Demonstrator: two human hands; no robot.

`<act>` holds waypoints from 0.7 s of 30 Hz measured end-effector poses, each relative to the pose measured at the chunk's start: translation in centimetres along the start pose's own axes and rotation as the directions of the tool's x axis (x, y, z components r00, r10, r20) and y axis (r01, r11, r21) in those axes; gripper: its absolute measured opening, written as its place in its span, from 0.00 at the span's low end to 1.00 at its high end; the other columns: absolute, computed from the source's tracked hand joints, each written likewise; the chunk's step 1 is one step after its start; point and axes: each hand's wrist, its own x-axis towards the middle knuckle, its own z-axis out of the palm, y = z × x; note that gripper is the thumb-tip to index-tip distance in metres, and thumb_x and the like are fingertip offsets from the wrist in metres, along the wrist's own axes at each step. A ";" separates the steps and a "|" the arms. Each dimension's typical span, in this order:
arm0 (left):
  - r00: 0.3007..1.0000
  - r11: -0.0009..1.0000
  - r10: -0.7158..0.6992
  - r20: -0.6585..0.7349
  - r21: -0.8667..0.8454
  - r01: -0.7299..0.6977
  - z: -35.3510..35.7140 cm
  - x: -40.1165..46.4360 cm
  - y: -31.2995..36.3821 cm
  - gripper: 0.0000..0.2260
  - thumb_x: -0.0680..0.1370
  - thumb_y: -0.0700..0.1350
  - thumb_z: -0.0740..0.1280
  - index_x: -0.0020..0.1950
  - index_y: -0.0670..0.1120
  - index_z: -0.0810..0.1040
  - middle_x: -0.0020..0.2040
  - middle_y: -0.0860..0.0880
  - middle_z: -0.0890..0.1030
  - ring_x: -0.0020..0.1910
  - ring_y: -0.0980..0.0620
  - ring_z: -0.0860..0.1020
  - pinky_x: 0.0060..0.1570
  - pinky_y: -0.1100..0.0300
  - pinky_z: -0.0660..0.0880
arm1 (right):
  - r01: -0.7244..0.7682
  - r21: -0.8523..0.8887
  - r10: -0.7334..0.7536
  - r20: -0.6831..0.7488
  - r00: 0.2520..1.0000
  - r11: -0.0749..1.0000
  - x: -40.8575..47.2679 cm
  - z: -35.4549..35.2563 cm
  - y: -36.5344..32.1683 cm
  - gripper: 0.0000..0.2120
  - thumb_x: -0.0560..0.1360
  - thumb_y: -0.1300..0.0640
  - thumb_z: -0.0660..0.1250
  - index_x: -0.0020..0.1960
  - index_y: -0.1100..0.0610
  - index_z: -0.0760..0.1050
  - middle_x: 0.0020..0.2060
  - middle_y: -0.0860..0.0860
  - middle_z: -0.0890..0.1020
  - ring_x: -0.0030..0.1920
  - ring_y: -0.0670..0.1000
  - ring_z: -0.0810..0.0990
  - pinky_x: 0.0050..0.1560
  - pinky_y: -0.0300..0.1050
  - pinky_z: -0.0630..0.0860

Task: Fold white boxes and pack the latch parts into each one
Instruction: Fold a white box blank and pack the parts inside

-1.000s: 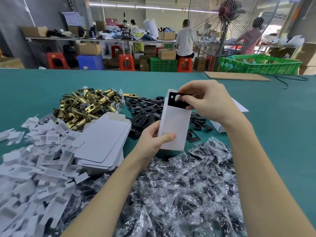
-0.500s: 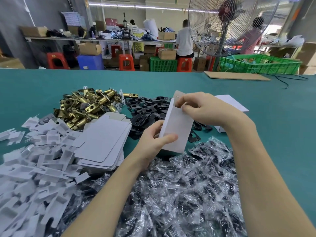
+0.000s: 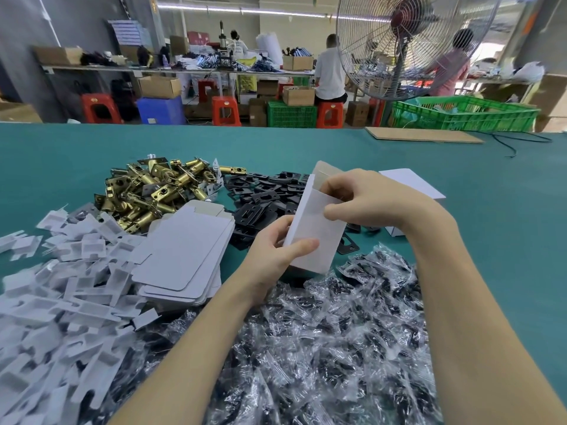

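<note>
My left hand (image 3: 277,256) grips the lower part of an upright white box (image 3: 316,231), thumb across its front. My right hand (image 3: 365,199) is at the box's open top, its fingers curled at the opening, thumb against the front face. The top flap (image 3: 322,171) stands open behind them. Brass latch bolts (image 3: 153,188) lie piled at the left, black strike plates (image 3: 264,197) behind the box. Flat white box blanks (image 3: 184,253) are stacked to the left. Clear bags of black parts (image 3: 322,332) cover the near table.
White cardboard inserts (image 3: 55,289) lie heaped at the near left. A folded white box (image 3: 411,185) sits behind my right hand. A brown board (image 3: 423,136) and a black cable (image 3: 521,139) lie on the far green table. A large fan (image 3: 408,44) stands beyond.
A second ago my right hand held a black plate at the box's top; the plate has gone out of sight into the box and the fingers now sit at the opening.
</note>
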 end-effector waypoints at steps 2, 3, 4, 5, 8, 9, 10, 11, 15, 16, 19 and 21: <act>1.000 1.000 0.000 -0.010 -0.007 0.000 0.0 0.1 -0.1 0.23 0.69 0.47 0.75 0.64 0.47 0.79 0.56 0.46 0.85 0.55 0.46 0.83 0.48 0.59 0.81 | 0.004 -0.004 -0.004 0.012 1.000 1.000 0.0 0.0 -0.1 0.02 0.75 0.54 0.67 0.47 0.48 0.78 0.41 0.47 0.81 0.38 0.47 0.76 0.38 0.44 0.70; 1.000 1.000 0.002 -0.015 -0.013 -0.002 -0.1 0.1 -0.1 0.23 0.69 0.47 0.75 0.64 0.47 0.79 0.56 0.46 0.85 0.56 0.46 0.83 0.50 0.58 0.82 | 0.008 -0.014 -0.008 0.009 1.000 1.000 0.1 0.1 -0.2 0.02 0.75 0.54 0.67 0.47 0.48 0.78 0.40 0.47 0.80 0.39 0.48 0.76 0.38 0.45 0.70; 1.000 1.000 0.004 -0.020 -0.019 -0.005 -0.1 0.1 -0.2 0.23 0.69 0.46 0.75 0.64 0.47 0.79 0.57 0.46 0.85 0.56 0.45 0.83 0.51 0.55 0.82 | 0.016 -0.029 -0.016 -0.002 1.000 0.999 0.2 0.1 -0.2 0.01 0.75 0.54 0.67 0.45 0.50 0.77 0.38 0.48 0.78 0.38 0.50 0.75 0.38 0.46 0.69; 1.000 1.000 0.007 -0.024 -0.023 -0.007 -0.1 0.2 -0.2 0.23 0.69 0.46 0.75 0.64 0.47 0.79 0.57 0.45 0.85 0.57 0.44 0.83 0.53 0.54 0.82 | 0.023 -0.047 -0.024 -0.015 1.000 0.999 0.2 0.2 -0.3 0.03 0.74 0.54 0.66 0.45 0.53 0.77 0.37 0.50 0.77 0.38 0.51 0.73 0.38 0.47 0.68; 0.999 1.000 0.010 -0.031 -0.023 -0.011 -0.1 0.2 -0.3 0.23 0.69 0.46 0.75 0.64 0.47 0.79 0.57 0.44 0.84 0.58 0.43 0.82 0.54 0.52 0.82 | 0.024 -0.085 -0.029 -0.048 0.998 0.996 0.4 0.3 -0.3 0.08 0.74 0.54 0.66 0.49 0.59 0.78 0.43 0.57 0.80 0.40 0.53 0.74 0.39 0.48 0.68; 0.999 1.000 0.011 -0.031 -0.023 -0.012 -0.1 0.2 -0.3 0.24 0.69 0.46 0.75 0.64 0.46 0.79 0.57 0.44 0.84 0.58 0.43 0.82 0.53 0.53 0.82 | 0.025 -0.093 -0.029 -0.048 0.998 0.995 0.4 0.4 -0.3 0.09 0.75 0.54 0.66 0.51 0.58 0.78 0.45 0.58 0.81 0.41 0.53 0.75 0.40 0.48 0.70; 0.999 1.000 0.012 -0.030 -0.023 -0.012 -0.1 0.3 -0.3 0.24 0.69 0.46 0.75 0.64 0.46 0.79 0.57 0.44 0.84 0.58 0.43 0.82 0.52 0.54 0.82 | 0.023 -0.098 -0.028 -0.048 0.998 0.995 0.4 0.4 -0.3 0.09 0.75 0.55 0.66 0.52 0.57 0.79 0.47 0.57 0.82 0.43 0.53 0.77 0.42 0.49 0.73; 1.000 1.000 0.011 -0.030 -0.023 -0.012 -0.1 0.3 -0.4 0.24 0.69 0.47 0.75 0.64 0.46 0.79 0.57 0.44 0.84 0.58 0.43 0.82 0.52 0.55 0.82 | 0.020 -0.098 -0.025 -0.049 0.998 0.995 0.4 0.4 -0.2 0.10 0.75 0.55 0.66 0.54 0.56 0.79 0.48 0.56 0.83 0.47 0.53 0.79 0.46 0.50 0.76; 0.999 1.000 0.007 -0.033 -0.018 -0.007 -0.2 0.4 -0.5 0.24 0.68 0.46 0.75 0.64 0.46 0.78 0.57 0.44 0.85 0.58 0.43 0.82 0.55 0.51 0.82 | 0.053 -0.040 -0.055 -0.056 0.997 0.998 0.2 -0.1 -0.5 0.12 0.76 0.56 0.67 0.58 0.48 0.81 0.53 0.46 0.84 0.54 0.49 0.81 0.57 0.50 0.79; 0.999 1.000 0.004 -0.037 -0.024 -0.005 -0.2 0.5 -0.6 0.24 0.68 0.45 0.75 0.64 0.46 0.78 0.57 0.44 0.84 0.58 0.42 0.82 0.56 0.48 0.82 | 0.071 -0.016 -0.072 -0.066 0.995 0.997 0.1 -0.2 -0.6 0.12 0.76 0.57 0.67 0.56 0.47 0.81 0.51 0.45 0.84 0.53 0.47 0.82 0.57 0.50 0.79; 0.998 0.999 -0.004 -0.066 -0.037 0.002 -0.3 0.5 -0.7 0.26 0.67 0.43 0.75 0.65 0.46 0.76 0.59 0.43 0.83 0.60 0.41 0.81 0.59 0.41 0.80 | 0.142 0.066 -0.128 -0.178 0.976 0.988 -0.3 -0.6 -0.9 0.12 0.75 0.61 0.65 0.51 0.48 0.83 0.46 0.42 0.86 0.49 0.42 0.84 0.56 0.47 0.81; 0.996 0.998 -0.019 -0.082 -0.059 0.014 -0.3 0.5 -0.8 0.26 0.68 0.40 0.75 0.65 0.46 0.76 0.60 0.43 0.82 0.61 0.39 0.81 0.59 0.39 0.79 | 0.203 0.117 -0.158 -0.312 0.937 0.972 -0.4 -0.8 -0.9 0.12 0.75 0.63 0.65 0.49 0.49 0.83 0.44 0.41 0.86 0.49 0.42 0.84 0.57 0.47 0.81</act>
